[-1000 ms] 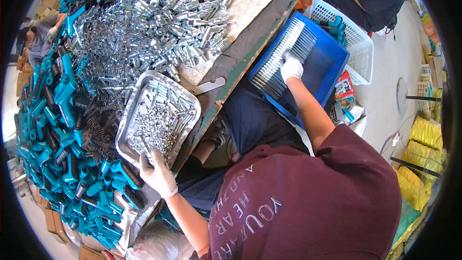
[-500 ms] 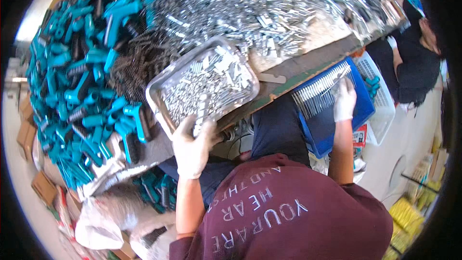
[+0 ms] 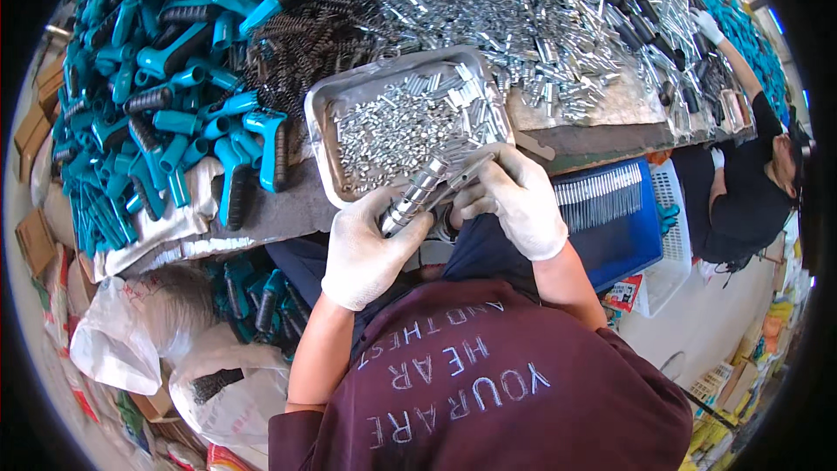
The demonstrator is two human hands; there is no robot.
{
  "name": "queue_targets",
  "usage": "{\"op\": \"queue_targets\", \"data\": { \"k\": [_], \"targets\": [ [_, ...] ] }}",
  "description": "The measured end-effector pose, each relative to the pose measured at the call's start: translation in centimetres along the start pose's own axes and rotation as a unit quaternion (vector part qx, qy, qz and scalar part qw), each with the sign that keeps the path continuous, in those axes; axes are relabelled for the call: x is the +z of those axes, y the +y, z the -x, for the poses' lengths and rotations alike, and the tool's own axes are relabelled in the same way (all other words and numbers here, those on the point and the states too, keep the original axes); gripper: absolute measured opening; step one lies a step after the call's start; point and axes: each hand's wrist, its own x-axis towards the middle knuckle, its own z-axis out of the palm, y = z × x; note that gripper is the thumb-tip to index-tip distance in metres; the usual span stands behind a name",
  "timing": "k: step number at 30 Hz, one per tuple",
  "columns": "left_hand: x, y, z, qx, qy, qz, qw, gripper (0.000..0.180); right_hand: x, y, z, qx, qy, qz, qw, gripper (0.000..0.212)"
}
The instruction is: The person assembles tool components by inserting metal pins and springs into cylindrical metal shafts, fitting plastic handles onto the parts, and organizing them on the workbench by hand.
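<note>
Left hand: the left hand [image 3: 370,253] has its fingers curled around a bundle of short metal parts [image 3: 420,190]; half a second ago it was at the tray's near edge.
Right hand: the right hand [image 3: 527,214] was over the blue bin [image 3: 623,253] before; now it has come across to meet the left, its fingers narrow, pinching slim rods [image 3: 471,172].
Metal parts: held in front of the person, above the near rim of the tray [image 3: 384,76], their far ends close to the rods.
Tray: on the desk [image 3: 261,209], filled with small silver pieces.
Blue bin: beside the desk, with a row of rods now uncovered.
View: turned since the earlier frame, the desk's edge lying more level.
Co-worker: a gloved hand [image 3: 708,26] reaches onto the desk.
</note>
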Motion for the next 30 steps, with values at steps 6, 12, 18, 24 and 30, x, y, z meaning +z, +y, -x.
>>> {"op": "queue_targets", "data": {
  "k": [6,12,18,24,30],
  "targets": [
    [-0.9,-1.1,0.2,0.006,-0.020,0.012,1.000,0.021,0.2,-1.4,0.1,-0.076,0.022,0.074,0.994,0.024],
    [-2.6,-2.3,0.3,0.019,-0.075,0.040,0.996,0.022,-1.8,-3.9,0.1,-0.210,0.194,0.013,0.958,0.013],
    [-2.1,-2.1,0.4,0.042,-0.008,-0.019,0.999,0.017,-0.2,-2.7,-0.4,-0.185,0.167,-0.004,0.968,0.012],
    [-1.9,-2.5,0.5,0.012,0.002,0.007,1.000,0.017,0.2,-2.7,-0.4,-0.171,0.168,-0.033,0.970,0.012],
    [-1.0,-1.2,0.4,0.007,0.004,0.002,1.000,0.018,0.7,-1.9,-0.2,-0.067,0.063,0.042,0.995,0.012]
  ]
}}
